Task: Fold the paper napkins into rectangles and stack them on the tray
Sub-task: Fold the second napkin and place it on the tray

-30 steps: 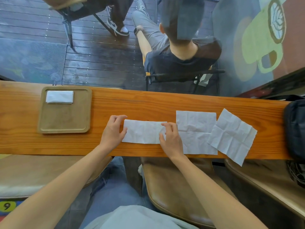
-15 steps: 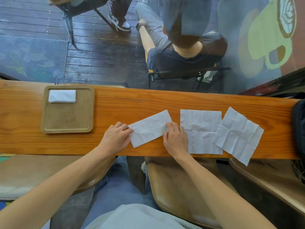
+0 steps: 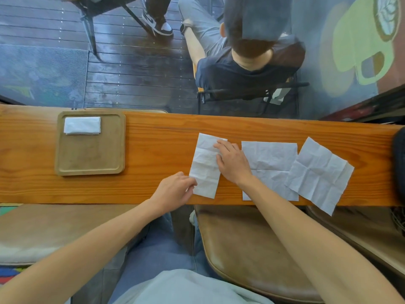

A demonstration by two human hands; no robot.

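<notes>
A half-folded white napkin (image 3: 205,166) lies lengthwise, pointing away from me, on the wooden counter (image 3: 160,145). My left hand (image 3: 175,190) pinches its near left corner. My right hand (image 3: 233,162) rests flat along its right edge, fingers on the paper. Two unfolded napkins lie to the right: one square to the counter (image 3: 270,163), one turned at an angle (image 3: 318,172) and hanging over the near edge. At the left, a wooden tray (image 3: 89,159) holds one folded napkin (image 3: 82,125) in its far left corner.
A dark bag (image 3: 398,161) sits at the counter's right end. Brown stool seats (image 3: 247,249) stand below the near edge. Beyond the counter a person (image 3: 247,64) sits on a chair with their back to me.
The half-folded napkin has been turned about a quarter turn, from lying crosswise to pointing away from me. My left hand came nearer to me; my right hand shifted to its right edge.
</notes>
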